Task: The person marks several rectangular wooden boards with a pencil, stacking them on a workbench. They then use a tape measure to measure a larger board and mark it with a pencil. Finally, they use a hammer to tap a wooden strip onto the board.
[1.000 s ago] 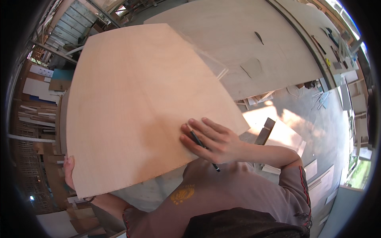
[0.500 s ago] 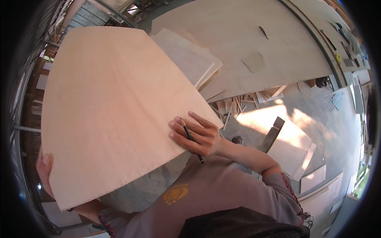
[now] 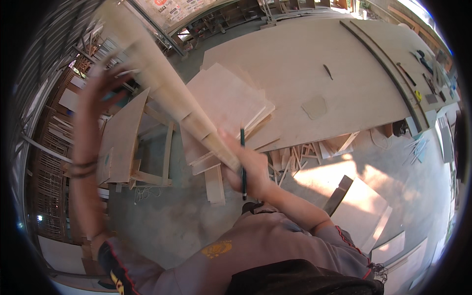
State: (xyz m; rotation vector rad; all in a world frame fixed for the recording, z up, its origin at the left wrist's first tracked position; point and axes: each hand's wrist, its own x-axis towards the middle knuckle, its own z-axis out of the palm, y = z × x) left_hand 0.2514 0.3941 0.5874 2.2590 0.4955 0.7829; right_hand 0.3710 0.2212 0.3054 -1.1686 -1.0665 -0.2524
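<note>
A pale wooden panel (image 3: pixel 172 93) is tipped up, so its long narrow edge faces me and runs from the upper left toward my chest. My right hand (image 3: pixel 254 169) grips its near end. A dark pencil (image 3: pixel 243 160) stands upright against the same hand, its lower part across the fingers. On the panel's left side my left hand (image 3: pixel 105 86) is raised, its fingers spread and smeared by motion. It looks apart from the panel, though blur hides any contact at the fingertips. Just beyond the panel, a stack of thin plywood sheets (image 3: pixel 226 93) lies on the large worktable (image 3: pixel 290 64).
A wooden frame table (image 3: pixel 123 137) stands at the left. Wood offcuts (image 3: pixel 295 160) lie under the worktable's near edge. Flat boards (image 3: pixel 361 206) rest on the floor at the right. Hand tools (image 3: pixel 427 81) lie at the worktable's far right, beyond a long dark rail (image 3: pixel 383 69).
The panel has turned from its broad face to its edge. My left hand has come off its lower left corner and risen. My right hand has shifted to grip the near end.
</note>
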